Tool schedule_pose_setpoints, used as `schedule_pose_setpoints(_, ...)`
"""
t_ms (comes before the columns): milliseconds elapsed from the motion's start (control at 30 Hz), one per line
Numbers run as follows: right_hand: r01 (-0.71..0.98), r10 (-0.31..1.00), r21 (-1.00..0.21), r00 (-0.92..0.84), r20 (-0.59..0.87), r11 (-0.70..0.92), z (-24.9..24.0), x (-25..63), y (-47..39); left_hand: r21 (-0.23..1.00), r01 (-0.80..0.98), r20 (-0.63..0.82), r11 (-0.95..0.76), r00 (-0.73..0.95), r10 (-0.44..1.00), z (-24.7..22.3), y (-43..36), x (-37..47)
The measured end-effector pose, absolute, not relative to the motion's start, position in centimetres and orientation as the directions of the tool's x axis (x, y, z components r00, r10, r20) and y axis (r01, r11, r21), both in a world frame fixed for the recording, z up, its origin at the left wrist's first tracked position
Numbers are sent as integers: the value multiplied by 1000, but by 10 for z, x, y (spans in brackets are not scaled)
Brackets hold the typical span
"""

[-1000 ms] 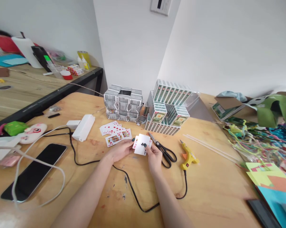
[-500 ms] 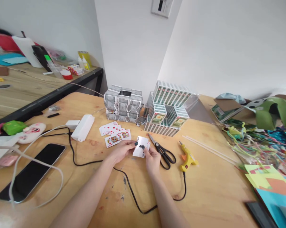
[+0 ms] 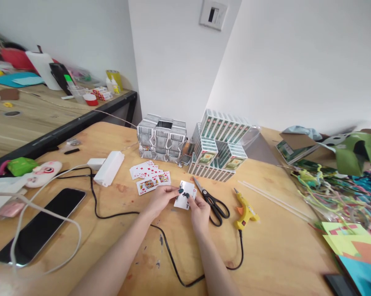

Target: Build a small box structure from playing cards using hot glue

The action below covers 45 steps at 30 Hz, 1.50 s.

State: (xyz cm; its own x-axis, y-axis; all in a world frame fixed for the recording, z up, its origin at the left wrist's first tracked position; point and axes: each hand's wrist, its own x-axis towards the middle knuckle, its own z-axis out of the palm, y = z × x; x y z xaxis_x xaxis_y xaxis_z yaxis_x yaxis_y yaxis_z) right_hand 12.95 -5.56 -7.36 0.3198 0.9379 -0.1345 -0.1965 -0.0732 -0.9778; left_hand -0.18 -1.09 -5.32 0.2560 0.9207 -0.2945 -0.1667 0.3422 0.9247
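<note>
Between both hands I hold playing cards point(image 3: 181, 202), an ace of clubs on top with the edge of another card showing behind it on the right. My left hand point(image 3: 161, 200) pinches the upper left side, thumb on the face. At the right side, my right hand point(image 3: 200, 214) is closed on them too, its thumb also on the face. Face-up red-suit cards point(image 3: 147, 185) lie fanned on the table just beyond my left hand. Black-handled scissors point(image 3: 214, 203) rest open to the right of my right hand, with a yellow glue gun point(image 3: 245, 213) farther right.
Behind stand a structure of folded cards point(image 3: 162, 139) and stacked card boxes point(image 3: 208, 152). A black cord point(image 3: 173, 255) crosses the table near my forearms. A phone point(image 3: 45, 226) and white cables lie left; glue sticks point(image 3: 274, 199) and coloured paper point(image 3: 358, 250) lie right.
My left thumb has slid farther onto the ace's face, closer to my right thumb. The whole scene sits slightly lower in view as the head has shifted.
</note>
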Motion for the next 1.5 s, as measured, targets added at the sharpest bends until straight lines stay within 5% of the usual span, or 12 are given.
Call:
schedule_pose_setpoints(833, -273, 958, -957, 230, -169, -103, -79, 137, -52, 947, -130, -276, 292, 132, 952, -58, -12, 2)
schedule_pose_setpoints(1133, -376, 968, -920, 169, -187, -112, -79, 137, -50, 899, -255, -274, 355, 302, 913, -62, -6, -5)
schedule_pose_setpoints(1500, -325, 964, -942, 210, -165, -90, -76, 135, -51, 993, 28, -114, 111, 222, 968, -59, -9, -6)
